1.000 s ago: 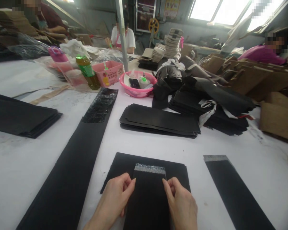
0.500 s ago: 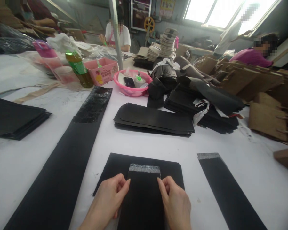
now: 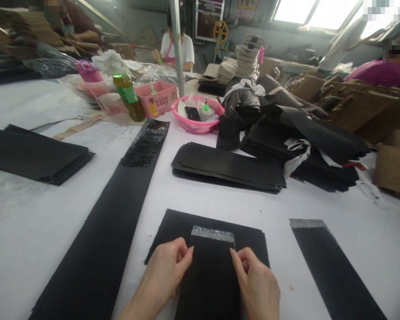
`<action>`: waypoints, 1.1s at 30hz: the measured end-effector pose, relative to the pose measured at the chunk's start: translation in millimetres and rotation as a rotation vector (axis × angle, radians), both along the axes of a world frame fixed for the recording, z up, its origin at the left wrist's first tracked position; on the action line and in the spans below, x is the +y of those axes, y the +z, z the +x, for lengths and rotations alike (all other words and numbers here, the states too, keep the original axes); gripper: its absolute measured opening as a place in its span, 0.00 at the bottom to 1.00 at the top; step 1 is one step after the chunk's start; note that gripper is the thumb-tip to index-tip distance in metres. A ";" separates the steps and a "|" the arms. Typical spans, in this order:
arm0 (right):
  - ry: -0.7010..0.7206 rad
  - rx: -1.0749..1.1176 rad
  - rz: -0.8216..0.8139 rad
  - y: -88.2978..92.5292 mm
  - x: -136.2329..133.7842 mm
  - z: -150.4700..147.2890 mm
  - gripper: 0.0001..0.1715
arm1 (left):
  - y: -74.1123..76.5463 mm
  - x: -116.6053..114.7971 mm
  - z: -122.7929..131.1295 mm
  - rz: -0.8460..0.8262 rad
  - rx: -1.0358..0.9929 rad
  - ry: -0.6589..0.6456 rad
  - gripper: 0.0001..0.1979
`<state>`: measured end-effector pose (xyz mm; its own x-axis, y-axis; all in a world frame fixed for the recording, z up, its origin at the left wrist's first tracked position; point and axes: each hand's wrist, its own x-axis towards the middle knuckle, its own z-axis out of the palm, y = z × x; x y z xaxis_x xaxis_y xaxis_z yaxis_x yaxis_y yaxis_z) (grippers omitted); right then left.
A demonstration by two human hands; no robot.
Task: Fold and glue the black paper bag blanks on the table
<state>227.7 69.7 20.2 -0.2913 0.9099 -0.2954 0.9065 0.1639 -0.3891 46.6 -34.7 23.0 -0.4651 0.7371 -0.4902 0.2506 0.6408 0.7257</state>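
One strip [image 3: 212, 278], two sets of fingers [image 3: 186, 260]

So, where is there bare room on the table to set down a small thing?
In front of the left pile, left of the long strip, the table is bare. Another free patch lies between the right hand and the right strip. Farther back it is crowded: bottle, pink box, basin and black bundle sit close together.
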 end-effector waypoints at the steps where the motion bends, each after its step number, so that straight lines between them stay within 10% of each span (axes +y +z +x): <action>1: -0.001 -0.004 -0.005 0.4 0.3 -0.1 0.24 | 0.7 0.1 0.1 0.001 0.004 0.000 0.20; 33: 0.032 0.037 0.098 3.9 -1.4 -2.8 0.22 | 9.7 3.4 1.6 -0.043 0.104 -0.044 0.18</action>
<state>224.8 68.3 24.2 -0.3297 0.9239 -0.1942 0.8854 0.2312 -0.4032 48.3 -31.3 32.7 -0.4823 0.7374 -0.4728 0.3519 0.6574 0.6664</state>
